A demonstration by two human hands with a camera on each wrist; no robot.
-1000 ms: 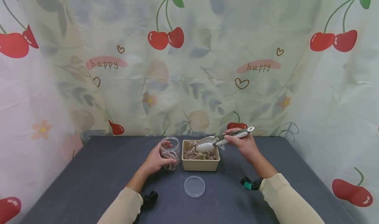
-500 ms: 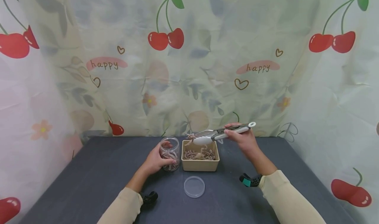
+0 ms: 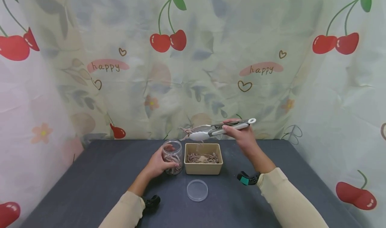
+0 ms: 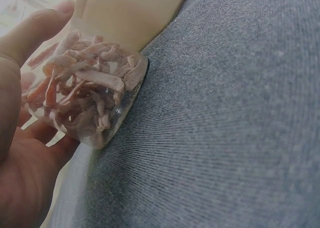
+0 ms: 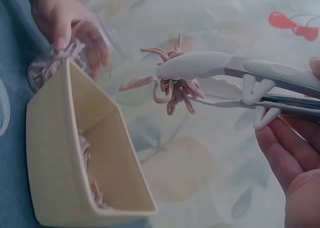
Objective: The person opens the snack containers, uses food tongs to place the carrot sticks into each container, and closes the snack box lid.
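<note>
My left hand (image 3: 156,162) grips a clear jar (image 3: 178,149) standing on the table, with thumb and fingers round its side. Pale brownish dried strips (image 4: 95,81) fill the jar's lower part in the left wrist view. My right hand (image 3: 245,137) holds white-and-grey tongs (image 3: 217,130) above the beige box (image 3: 203,169). Between the tongs' heads a tangled bunch of strips (image 5: 175,91) is pinched, its ends sticking out. It hangs in the air, above and slightly right of the jar's open mouth. More strips (image 3: 202,158) lie in the box, with paler crumbs among them.
A round clear lid (image 3: 197,190) lies flat on the dark table (image 3: 99,177) in front of the box. The box stands close to the jar's right side. Behind the table hangs a printed curtain (image 3: 199,70) with cherries.
My right hand has raised the tongs out of the box and moved them left towards the jar, carrying a bunch of strips. The left hand and jar stay in place.
</note>
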